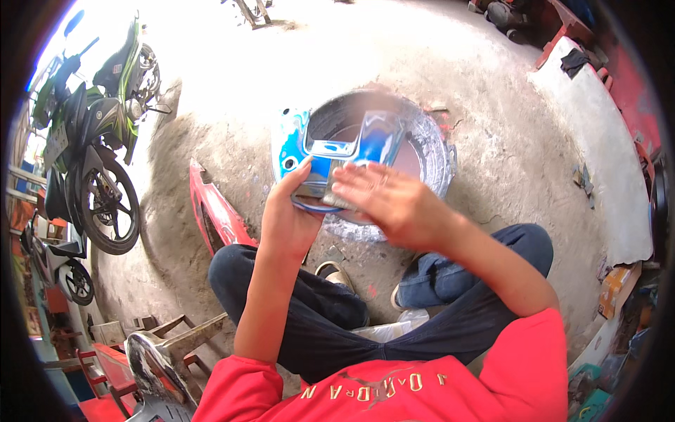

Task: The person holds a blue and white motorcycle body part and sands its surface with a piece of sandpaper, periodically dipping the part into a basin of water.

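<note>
My left hand grips the near left edge of a glossy blue plastic motorcycle body panel, its thumb on the top face. The panel has a U-shaped cutout and round holes, and it is held above a round basin. Flat fingers of my right hand press a grey-brown piece of sandpaper against the panel's near part. Those fingers hide some of the sandpaper, and the hand is slightly blurred. Whitish smears coat the basin's wall, and murky liquid lies inside it.
A red body panel lies on the concrete floor left of the basin. Motorcycles stand at the left. A wooden stand is at the lower left, a pale slab and a cardboard box at the right.
</note>
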Demonstrator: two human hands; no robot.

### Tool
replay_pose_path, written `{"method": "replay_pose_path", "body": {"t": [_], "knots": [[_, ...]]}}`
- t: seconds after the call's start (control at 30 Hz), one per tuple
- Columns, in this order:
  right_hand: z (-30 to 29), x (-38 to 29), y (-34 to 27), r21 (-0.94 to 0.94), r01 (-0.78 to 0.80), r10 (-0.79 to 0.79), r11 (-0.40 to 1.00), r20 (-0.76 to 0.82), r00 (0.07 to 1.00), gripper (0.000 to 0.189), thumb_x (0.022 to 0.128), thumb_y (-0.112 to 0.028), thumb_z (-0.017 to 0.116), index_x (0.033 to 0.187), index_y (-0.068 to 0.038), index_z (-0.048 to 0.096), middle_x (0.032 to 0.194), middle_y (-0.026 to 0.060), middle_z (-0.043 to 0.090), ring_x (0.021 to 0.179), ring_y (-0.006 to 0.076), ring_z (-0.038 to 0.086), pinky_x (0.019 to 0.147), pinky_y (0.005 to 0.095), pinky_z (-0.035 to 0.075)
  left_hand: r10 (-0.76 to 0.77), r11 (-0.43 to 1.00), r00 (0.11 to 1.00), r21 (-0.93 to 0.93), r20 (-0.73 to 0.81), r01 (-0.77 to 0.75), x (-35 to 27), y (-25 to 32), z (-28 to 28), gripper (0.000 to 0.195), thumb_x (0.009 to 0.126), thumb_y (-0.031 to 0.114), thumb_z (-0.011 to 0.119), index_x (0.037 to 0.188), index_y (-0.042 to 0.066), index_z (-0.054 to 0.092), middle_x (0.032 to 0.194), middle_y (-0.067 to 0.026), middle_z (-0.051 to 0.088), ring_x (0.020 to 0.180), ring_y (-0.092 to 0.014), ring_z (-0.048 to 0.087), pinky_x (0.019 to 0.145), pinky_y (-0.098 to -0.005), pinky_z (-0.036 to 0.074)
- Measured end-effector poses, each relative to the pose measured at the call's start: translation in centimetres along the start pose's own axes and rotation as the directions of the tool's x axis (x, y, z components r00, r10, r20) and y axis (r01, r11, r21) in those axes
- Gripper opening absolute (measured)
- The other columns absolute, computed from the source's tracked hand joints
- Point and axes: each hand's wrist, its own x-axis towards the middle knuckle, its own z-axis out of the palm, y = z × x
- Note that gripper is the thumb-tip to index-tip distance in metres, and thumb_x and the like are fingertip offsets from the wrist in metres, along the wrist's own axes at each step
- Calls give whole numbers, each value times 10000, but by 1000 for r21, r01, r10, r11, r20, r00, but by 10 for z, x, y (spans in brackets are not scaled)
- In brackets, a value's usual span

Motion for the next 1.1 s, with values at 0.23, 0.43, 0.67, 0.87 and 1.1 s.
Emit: {"method": "replay_pose_path", "body": {"t": [0.23, 0.43, 0.67, 0.87, 1.1], "knots": [[-2, 4, 5, -2, -56, 56, 998, -42, 998, 328, 979, -103, 556, 1276, -10, 661, 1278, 195, 692, 1140, 315, 695, 1006, 442, 545, 8, 1000, 1000, 4, -12, -8, 3, 2, -10, 271, 986, 110, 591, 1229, -9, 609, 1151, -126, 701, 1014, -258, 708, 869, -441, 599], [-15, -8, 60, -136, -207, 202, 969, -49, 978, 397, 931, -20, 577, 1324, -17, 631, 1296, 203, 681, 1155, 340, 686, 1031, 450, 533, 39, 999, 995, 17, -87, -37, -2, 0, 6, 262, 981, 116, 602, 1212, -7, 621, 1112, -118, 709, 1012, -249, 708, 825, -414, 608], [-21, -5, 77, -228, -253, 247, 940, -55, 967, 423, 902, -64, 565, 1314, -1, 634, 1282, 238, 675, 1180, 359, 669, 1037, 437, 532, 40, 998, 999, 40, -27, -39, -4, 2, 5, 281, 984, 109, 592, 1237, -13, 614, 1161, -133, 696, 1048, -263, 701, 875, -436, 601], [-11, 0, 30, -97, -50, 51, 994, 6, 999, 382, 925, -80, 588, 1297, -18, 651, 1272, 177, 698, 1178, 323, 678, 1040, 436, 526, 13, 1000, 1000, 21, 2, -13, -3, 1, 1, 263, 983, 99, 583, 1225, -2, 610, 1150, -132, 695, 1027, -260, 703, 869, -424, 594], [-1, 2, 0, -44, 15, -15, 999, -2, 1000, 357, 922, -101, 643, 1275, -55, 669, 1271, 153, 708, 1190, 292, 683, 1043, 420, 535, 17, 1000, 996, -6, 83, -16, 4, 1, -11, 312, 987, 128, 607, 1254, -32, 602, 1191, -141, 689, 1054, -263, 702, 930, -440, 593]]}}
